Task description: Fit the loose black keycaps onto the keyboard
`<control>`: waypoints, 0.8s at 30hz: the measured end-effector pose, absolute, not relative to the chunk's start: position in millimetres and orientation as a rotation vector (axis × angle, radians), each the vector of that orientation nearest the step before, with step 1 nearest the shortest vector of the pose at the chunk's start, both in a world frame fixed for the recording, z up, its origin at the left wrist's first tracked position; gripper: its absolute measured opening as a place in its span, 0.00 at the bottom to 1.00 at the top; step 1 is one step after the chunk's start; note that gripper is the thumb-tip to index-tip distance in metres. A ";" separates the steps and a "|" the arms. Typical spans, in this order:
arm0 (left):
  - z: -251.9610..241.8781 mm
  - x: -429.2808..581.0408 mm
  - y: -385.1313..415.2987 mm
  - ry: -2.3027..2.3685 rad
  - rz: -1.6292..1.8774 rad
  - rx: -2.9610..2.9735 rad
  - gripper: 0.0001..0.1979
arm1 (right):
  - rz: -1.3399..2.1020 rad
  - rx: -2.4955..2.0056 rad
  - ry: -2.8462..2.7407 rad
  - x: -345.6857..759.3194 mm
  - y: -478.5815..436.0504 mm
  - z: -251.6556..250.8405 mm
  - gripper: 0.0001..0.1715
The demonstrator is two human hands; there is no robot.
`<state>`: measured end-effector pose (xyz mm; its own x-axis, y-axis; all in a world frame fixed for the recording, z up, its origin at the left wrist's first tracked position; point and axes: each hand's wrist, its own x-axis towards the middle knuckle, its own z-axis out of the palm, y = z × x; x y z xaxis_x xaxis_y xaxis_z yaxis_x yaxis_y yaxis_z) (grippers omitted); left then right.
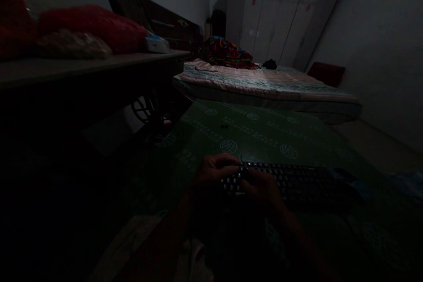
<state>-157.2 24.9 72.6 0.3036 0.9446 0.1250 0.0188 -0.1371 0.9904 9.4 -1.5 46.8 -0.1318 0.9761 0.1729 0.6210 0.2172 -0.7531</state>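
A black keyboard [297,180] lies on a green patterned board [257,136] in dim light. My left hand [216,169] is at the keyboard's left end, its fingers bent and pointing right near the upper keys. Just right of it, my right hand [261,187] rests over the left part of the keys, fingertips pointing left. The fingertips of both hands come close together; whether they pinch something small is too dark to make out. Two tiny dark pieces [224,126] lie on the board beyond my left hand.
A bed [271,83] with a bundled red blanket [224,53] stands beyond the board. On the left, a table [99,65] holds a red bag [95,26] and a small packet [157,44]. A dark cloth [350,180] lies at the keyboard's right end.
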 end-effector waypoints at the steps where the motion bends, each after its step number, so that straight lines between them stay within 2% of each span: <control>1: 72.6 -159.3 26.3 1.014 1.088 1.458 0.08 | 0.714 -1.465 -1.781 11.2 2.0 47.5 0.12; 7: 56.3 -172.7 43.3 1.394 1.237 1.565 0.10 | 0.965 -1.297 -1.348 15.8 22.6 54.1 0.15; 13: 31.9 -170.6 56.6 1.419 1.208 1.863 0.07 | 1.115 -1.187 -1.330 7.7 47.0 53.7 0.27; 24: 29.0 -166.1 57.2 1.362 1.078 2.003 0.06 | 1.082 -1.099 -1.217 3.1 62.6 53.3 0.29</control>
<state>-166.1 57.2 29.0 0.1923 0.9219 0.3362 0.5388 -0.3856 0.7491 3.1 62.6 53.3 0.0492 0.9882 0.1453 -0.0292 0.1468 -0.9887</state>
